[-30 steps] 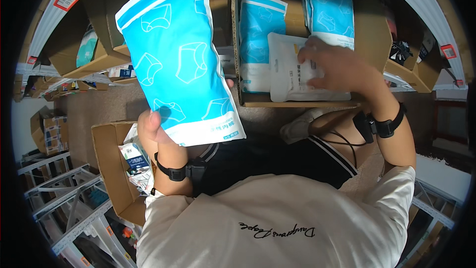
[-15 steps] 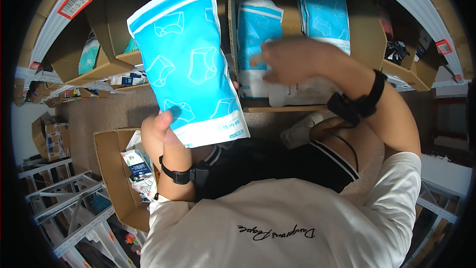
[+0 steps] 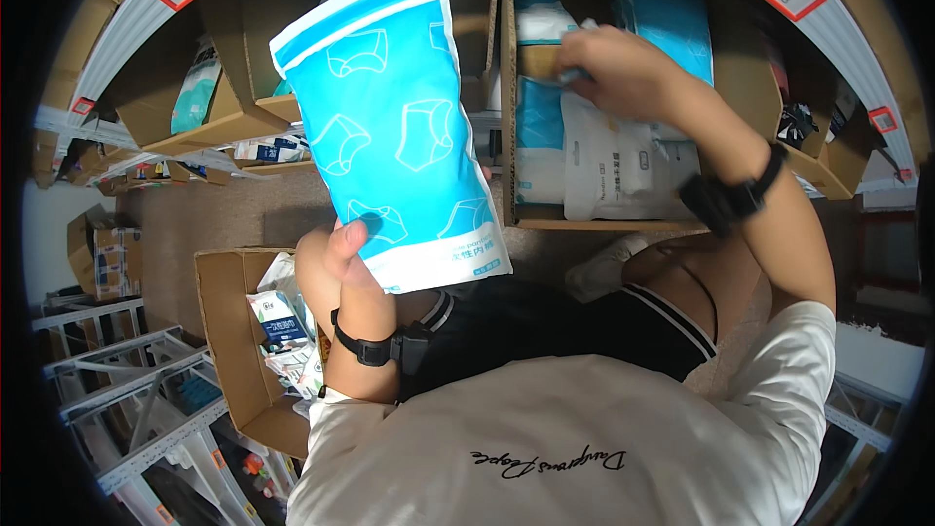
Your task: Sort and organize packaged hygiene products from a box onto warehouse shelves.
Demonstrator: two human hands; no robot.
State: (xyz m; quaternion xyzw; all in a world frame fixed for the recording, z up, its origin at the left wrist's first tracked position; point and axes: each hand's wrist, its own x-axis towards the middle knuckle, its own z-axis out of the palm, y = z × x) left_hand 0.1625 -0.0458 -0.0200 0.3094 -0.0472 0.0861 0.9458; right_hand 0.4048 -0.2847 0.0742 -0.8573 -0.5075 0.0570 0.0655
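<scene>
My left hand [image 3: 348,251] is closed around the lower part of a blue and white pouch [image 3: 390,136] printed with outlined briefs, holding it upright with its top tilted left. Most of those fingers are hidden behind it. Over the open cardboard box [image 3: 584,225] on the shelf, my right hand [image 3: 618,73] has its fingers curled together, slightly blurred. Something small and pale-blue shows at the fingertips, too unclear to name. Below that hand lies a whitish pouch [image 3: 623,170]. Similar blue pouches [image 3: 667,15] stand at the box's right side.
Left of that box stands another cardboard bin [image 3: 390,49]. A teal and white pack [image 3: 198,88] sits in a bin farther left. On the floor by my left arm is a cardboard carton [image 3: 229,331] with white and dark-blue packs [image 3: 282,321]. Metal racking [image 3: 146,419] is at lower left.
The view has shifted, so shelf and box appear farther right. My right hand has moved up and deeper into the box, its fingers closing. My left hand keeps hold of the pouch.
</scene>
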